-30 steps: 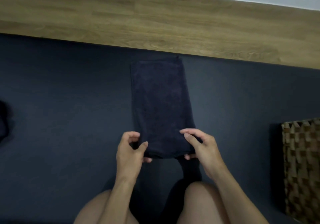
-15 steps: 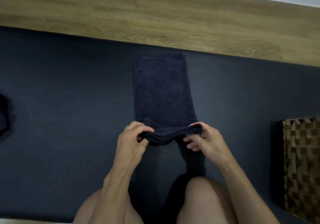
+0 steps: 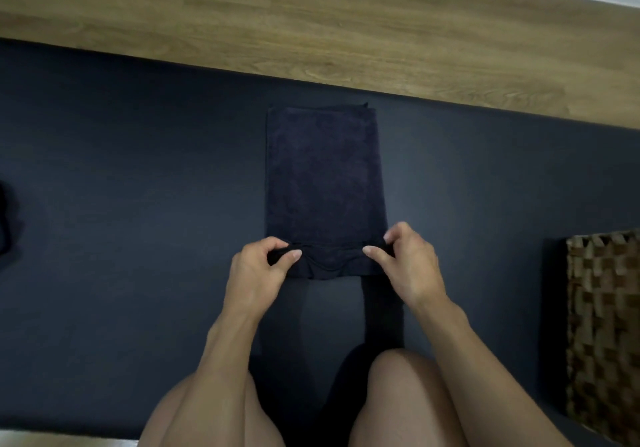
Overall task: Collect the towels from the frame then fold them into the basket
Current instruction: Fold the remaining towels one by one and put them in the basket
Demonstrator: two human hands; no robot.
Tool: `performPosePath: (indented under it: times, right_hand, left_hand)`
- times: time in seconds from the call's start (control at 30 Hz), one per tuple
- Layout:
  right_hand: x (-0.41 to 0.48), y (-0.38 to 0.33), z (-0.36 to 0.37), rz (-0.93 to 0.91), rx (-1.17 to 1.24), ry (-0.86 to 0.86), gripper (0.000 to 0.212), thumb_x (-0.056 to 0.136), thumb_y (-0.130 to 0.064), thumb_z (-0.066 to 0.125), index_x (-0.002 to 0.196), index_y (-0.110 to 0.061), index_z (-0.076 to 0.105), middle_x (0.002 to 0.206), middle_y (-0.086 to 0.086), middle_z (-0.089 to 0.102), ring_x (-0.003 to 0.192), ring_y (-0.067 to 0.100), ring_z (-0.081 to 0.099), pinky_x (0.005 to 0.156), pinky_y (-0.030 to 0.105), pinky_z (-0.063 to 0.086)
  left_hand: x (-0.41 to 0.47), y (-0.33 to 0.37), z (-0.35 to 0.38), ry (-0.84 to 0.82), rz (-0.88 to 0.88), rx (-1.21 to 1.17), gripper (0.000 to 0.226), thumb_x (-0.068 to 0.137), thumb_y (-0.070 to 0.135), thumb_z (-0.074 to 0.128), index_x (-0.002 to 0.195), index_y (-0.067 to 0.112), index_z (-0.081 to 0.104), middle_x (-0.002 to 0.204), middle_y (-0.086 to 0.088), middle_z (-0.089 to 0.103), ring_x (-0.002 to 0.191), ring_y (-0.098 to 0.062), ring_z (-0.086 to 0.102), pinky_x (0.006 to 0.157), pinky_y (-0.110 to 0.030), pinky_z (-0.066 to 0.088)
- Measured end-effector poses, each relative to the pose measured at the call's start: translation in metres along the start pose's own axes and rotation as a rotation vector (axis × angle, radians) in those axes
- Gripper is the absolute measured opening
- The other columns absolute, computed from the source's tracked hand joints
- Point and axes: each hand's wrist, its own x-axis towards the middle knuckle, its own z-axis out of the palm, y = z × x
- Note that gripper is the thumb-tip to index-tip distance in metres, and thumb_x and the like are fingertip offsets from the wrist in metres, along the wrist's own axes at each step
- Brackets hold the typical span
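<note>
Two hands grip one dark towel: your left hand pinches its near-left corner and your right hand its near-right corner, with the near end bunched between them. The towel lies on the dark mat, its long axis pointing away from you toward the wooden floor. The woven basket sits well to your right.

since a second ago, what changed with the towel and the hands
The left hand and right hand pinched the near edge of the towel, lifted it and turned it away from the person into a short fold, grip kept at both corners. The towel's far part, the mat and the basket stayed put.
</note>
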Motion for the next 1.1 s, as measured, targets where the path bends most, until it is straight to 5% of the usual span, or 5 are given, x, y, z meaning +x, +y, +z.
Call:
performPosePath:
  times: [0.17, 0.43, 0.57, 0.87, 1.1]
  right_hand:
    - [-0.007, -0.005, 0.013, -0.526, -0.447, 0.121, 0.031, 0.077, 0.012, 0.064, 0.093, -0.013, 0.054, 0.086, 0.003, 0.049, 0.058, 0.020, 0.045, 0.049, 0.031, 0.032]
    - [-0.015, 0.034, 0.008, -0.780, -0.522, 0.052, 0.051, 0.082, -0.029, 0.072, 0.126, -0.017, 0.049, 0.115, 0.003, 0.060, 0.090, 0.021, 0.056, 0.077, 0.034, 0.050]
    - [-0.018, 0.038, 0.011, -0.894, -0.540, 0.082, 0.051, 0.080, -0.011, 0.075, 0.123, -0.023, 0.050, 0.128, 0.012, 0.056, 0.092, 0.028, 0.060, 0.079, 0.038, 0.049]
    - [-0.004, 0.041, 0.006, -0.982, -0.627, 0.064, 0.042, 0.085, -0.021, 0.069, 0.122, -0.026, 0.050, 0.121, -0.004, 0.060, 0.098, 0.022, 0.057, 0.078, 0.034, 0.039]
    - [0.027, 0.014, -0.014, -0.635, -0.069, -0.140, 0.035, 0.086, -0.012, 0.058, 0.116, -0.030, 0.062, 0.110, -0.009, 0.068, 0.094, 0.012, 0.060, 0.084, 0.028, 0.042]
  left_hand:
    - [-0.002, 0.004, 0.007, 0.193, 0.148, 0.196, 0.016, 0.085, 0.025, 0.074, 0.091, 0.024, 0.059, 0.097, 0.012, 0.052, 0.082, -0.006, 0.054, 0.072, -0.031, 0.047]
    - [-0.004, -0.005, 0.011, 0.014, 0.582, 0.412, 0.031, 0.080, 0.003, 0.067, 0.107, 0.018, 0.070, 0.099, 0.007, 0.058, 0.088, -0.013, 0.053, 0.077, -0.028, 0.050]
    - [-0.002, -0.016, 0.005, 0.000, 0.706, 0.579, 0.054, 0.068, 0.009, 0.083, 0.118, 0.016, 0.061, 0.105, 0.003, 0.064, 0.094, -0.018, 0.056, 0.089, -0.027, 0.041]
    - [0.015, -0.037, -0.009, 0.074, 1.040, 0.734, 0.029, 0.087, 0.003, 0.062, 0.113, 0.016, 0.062, 0.116, 0.006, 0.067, 0.098, -0.021, 0.057, 0.078, -0.031, 0.040]
    - [0.038, -0.004, -0.016, -0.139, 0.308, 0.037, 0.031, 0.086, 0.008, 0.066, 0.103, 0.034, 0.070, 0.096, 0.006, 0.067, 0.081, -0.004, 0.059, 0.085, -0.024, 0.046]
